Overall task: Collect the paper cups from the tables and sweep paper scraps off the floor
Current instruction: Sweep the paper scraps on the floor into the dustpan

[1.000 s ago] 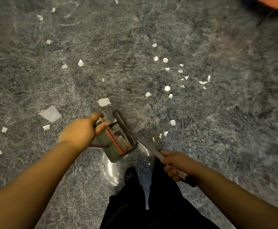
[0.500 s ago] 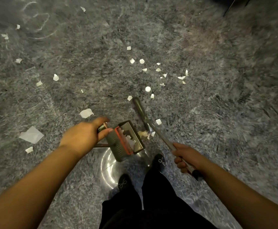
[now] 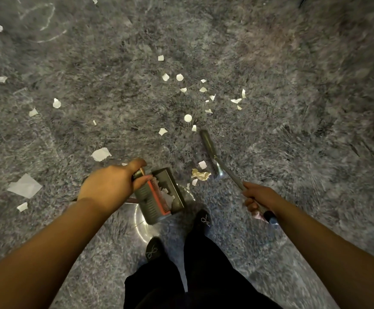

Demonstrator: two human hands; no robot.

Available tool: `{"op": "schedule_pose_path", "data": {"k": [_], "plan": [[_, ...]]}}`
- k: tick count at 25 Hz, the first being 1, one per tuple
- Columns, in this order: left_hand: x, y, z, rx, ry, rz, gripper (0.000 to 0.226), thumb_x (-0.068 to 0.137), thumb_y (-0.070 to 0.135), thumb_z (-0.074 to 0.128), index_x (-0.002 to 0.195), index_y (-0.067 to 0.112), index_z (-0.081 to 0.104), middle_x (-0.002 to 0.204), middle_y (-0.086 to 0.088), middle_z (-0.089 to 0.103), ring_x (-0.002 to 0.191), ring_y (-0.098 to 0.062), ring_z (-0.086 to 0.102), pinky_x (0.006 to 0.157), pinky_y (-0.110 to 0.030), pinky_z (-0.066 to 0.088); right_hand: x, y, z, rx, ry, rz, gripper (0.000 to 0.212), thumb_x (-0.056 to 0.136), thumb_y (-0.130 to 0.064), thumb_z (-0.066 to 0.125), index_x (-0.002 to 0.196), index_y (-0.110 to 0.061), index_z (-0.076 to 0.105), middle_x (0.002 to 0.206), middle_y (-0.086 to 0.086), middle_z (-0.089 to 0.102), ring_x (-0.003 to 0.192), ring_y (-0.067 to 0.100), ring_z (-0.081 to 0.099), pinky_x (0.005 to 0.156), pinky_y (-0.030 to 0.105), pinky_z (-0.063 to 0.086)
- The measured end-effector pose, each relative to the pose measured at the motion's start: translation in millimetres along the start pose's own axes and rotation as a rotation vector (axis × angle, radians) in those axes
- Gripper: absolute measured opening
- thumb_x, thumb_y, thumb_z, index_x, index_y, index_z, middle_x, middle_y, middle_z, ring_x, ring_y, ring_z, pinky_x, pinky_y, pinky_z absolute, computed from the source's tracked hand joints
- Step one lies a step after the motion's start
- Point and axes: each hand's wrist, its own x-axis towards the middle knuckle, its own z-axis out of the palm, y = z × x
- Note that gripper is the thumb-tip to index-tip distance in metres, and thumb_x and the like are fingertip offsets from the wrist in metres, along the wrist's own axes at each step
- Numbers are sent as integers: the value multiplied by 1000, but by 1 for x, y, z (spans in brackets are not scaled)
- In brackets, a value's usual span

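— Paper scraps (image 3: 187,118) lie all over the grey floor (image 3: 292,108): a loose cluster far of the broom head (image 3: 208,144), a crumpled bit (image 3: 201,175) just near it, and bigger pieces off to the left, like that sheet (image 3: 25,185).

— And the hands?

— Left hand (image 3: 112,186) is clenched round the dustpan handle (image 3: 138,173); the dustpan (image 3: 159,195) already holds some scraps. Right hand (image 3: 258,197) grasps the broom handle (image 3: 230,175).

— What could go wrong?

— I'd say the pan sits well left of the broom, with open floor between, so a hard stroke could flick light scraps past its mouth or scatter them wider. The pan also looks tilted, and a further tip might spill what's inside. The far-left pieces are easy to miss.

— And the shoe (image 3: 203,219)?

— Close by; a step could tread scraps flat.
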Motion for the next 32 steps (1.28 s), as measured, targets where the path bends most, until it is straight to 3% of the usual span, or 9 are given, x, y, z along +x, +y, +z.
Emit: {"op": "schedule_pose_path", "data": {"k": [4, 8, 13, 20, 26, 32], "plan": [[4, 1, -1, 9, 8, -9, 69, 79, 76, 17, 124, 37, 51, 73, -5, 65, 63, -32, 62, 47, -25, 27, 14, 3, 0, -54, -30, 39, 55, 100, -7, 38, 147, -34, 30, 48, 3, 45, 34, 12, 37, 37, 18, 32], [5, 2, -3, 10, 14, -17, 68, 78, 77, 14, 123, 39, 48, 72, -3, 64, 63, -30, 62, 44, -23, 21, 15, 10, 6, 15, -123, 107, 51, 102, -8, 35, 147, -33, 30, 47, 3, 41, 32, 12, 37, 35, 18, 33], [1, 0, 1, 18, -22, -30, 70, 76, 79, 8, 127, 44, 39, 84, -1, 67, 73, -27, 64, 50, -27, 35, 2, 38, 45, 34, -204, 132, 53, 102, -8, 35, 147, -34, 27, 47, 1, 42, 33, 10, 38, 35, 17, 33], [-19, 2, 6, -9, -7, -7, 69, 75, 81, 6, 123, 44, 39, 83, 1, 67, 72, -26, 65, 51, -28, 41, -27, 67, 93, 141, -371, 214, 44, 102, -8, 30, 137, -32, 38, 48, 0, 39, 33, 7, 38, 33, 13, 32], [-38, -6, 9, -29, 10, 17, 71, 74, 82, 7, 125, 44, 39, 93, 0, 69, 77, -28, 65, 50, -28, 37, -59, 84, 96, 155, -340, 152, 46, 101, -8, 34, 140, -31, 38, 48, 0, 40, 33, 6, 38, 33, 13, 31], [-64, -29, -2, -47, 37, 4, 65, 75, 81, 13, 123, 46, 41, 84, 0, 67, 72, -27, 63, 45, -23, 27, -81, 94, 90, 122, -223, 36, 49, 102, -7, 34, 145, -30, 34, 47, 2, 40, 31, 9, 37, 32, 14, 30]]}}
